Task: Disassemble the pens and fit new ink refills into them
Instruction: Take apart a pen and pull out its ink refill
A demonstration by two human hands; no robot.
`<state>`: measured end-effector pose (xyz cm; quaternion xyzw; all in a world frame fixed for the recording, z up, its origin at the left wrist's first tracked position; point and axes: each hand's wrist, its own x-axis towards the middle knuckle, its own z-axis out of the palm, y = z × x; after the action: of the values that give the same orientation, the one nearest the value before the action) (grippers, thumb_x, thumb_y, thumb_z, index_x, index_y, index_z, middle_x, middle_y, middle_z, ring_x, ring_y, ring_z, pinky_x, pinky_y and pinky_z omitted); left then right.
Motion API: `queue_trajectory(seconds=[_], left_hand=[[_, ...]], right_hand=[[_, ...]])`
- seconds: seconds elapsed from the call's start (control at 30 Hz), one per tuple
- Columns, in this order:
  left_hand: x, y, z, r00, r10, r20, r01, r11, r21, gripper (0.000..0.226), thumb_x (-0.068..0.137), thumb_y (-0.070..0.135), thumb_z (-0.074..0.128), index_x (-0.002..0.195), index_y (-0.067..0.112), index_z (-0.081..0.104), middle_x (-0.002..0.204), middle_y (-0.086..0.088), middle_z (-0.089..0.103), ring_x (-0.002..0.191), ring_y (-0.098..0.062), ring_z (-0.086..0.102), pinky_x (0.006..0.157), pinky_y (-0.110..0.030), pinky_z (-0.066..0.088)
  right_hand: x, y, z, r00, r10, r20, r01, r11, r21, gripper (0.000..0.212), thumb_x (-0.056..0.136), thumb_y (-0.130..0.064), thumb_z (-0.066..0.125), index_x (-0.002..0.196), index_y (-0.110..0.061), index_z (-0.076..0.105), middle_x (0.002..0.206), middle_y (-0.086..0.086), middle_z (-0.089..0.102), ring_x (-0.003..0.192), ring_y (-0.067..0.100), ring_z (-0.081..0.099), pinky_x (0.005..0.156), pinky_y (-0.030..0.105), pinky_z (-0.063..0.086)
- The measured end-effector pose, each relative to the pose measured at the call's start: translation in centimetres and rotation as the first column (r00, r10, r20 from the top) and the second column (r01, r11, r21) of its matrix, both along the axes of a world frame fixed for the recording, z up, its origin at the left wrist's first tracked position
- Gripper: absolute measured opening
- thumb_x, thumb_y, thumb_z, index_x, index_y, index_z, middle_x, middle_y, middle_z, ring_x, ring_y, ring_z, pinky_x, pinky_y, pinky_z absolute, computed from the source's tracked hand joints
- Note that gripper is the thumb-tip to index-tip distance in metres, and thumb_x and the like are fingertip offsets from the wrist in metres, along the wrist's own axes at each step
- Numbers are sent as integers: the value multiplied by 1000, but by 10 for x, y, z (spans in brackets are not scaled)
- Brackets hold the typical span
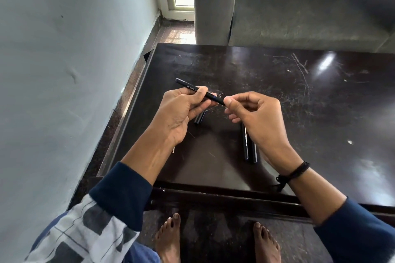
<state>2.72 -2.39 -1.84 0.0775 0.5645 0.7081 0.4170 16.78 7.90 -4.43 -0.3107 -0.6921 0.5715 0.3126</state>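
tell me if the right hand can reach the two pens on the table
Probably yes: the two pens lie uncovered beneath the right hand, though it pinches the held pen and must let go first.

Black pen (199,92) — tilted, held aloft

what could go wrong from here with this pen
The right hand pinches just the tip of the pen that the left hand grips; if it pops free, a small part may drop off the table, whose left edge is near. The short black piece and two pens lying under the hands could get knocked and roll.
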Motion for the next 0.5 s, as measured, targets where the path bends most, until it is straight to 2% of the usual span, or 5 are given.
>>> queue_trajectory(seconds=[0.17, 0.3, 0.4, 0.5], left_hand=[[6, 1, -4, 1000, -17, -3, 17, 1000, -16, 9, 93, 2, 67, 92, -5, 72, 85, -16, 77, 80, -27, 77, 70, -20, 60], [3, 1, -2, 1000, -13, -1, 13, 1000, -4, 9, 93, 3, 67, 94, -5, 71, 85, -15, 78, 77, -25, 77, 68, -19, 59], [2, 0, 0, 1000, -3, 0, 3, 1000, -3, 10, 93, 2, 67, 95, -6, 71, 89, -18, 77, 79, -27, 77, 68, -19, 60], [3, 0, -1, 1000, -3, 4, 3, 1000, -10, 11, 93, 2, 67, 97, -7, 71, 92, -19, 77, 81, -28, 77, 69, -20, 60]], right_hand=[[-1, -1, -4, 998, -5, 63, 2, 999, 54, 17, 83, -12, 85, 80, -25, 73, 67, -1, 74, 60, 12, 68, 65, 30, 56], [0, 0, -2, 999, -24, 38, 20, 995, 98, 17, 80, -26, 88, 86, -28, 72, 74, -2, 75, 69, 19, 71, 70, 35, 58], [0, -1, 0, 999, -35, 10, 34, 998, 61, 13, 86, -38, 81, 91, -26, 76, 76, 0, 77, 73, 20, 75, 71, 36, 61], [-1, -1, -2, 1000, -13, 24, 12, 999, 41, 9, 92, -27, 77, 83, -27, 76, 73, -1, 77, 68, 16, 74, 67, 29, 58]])
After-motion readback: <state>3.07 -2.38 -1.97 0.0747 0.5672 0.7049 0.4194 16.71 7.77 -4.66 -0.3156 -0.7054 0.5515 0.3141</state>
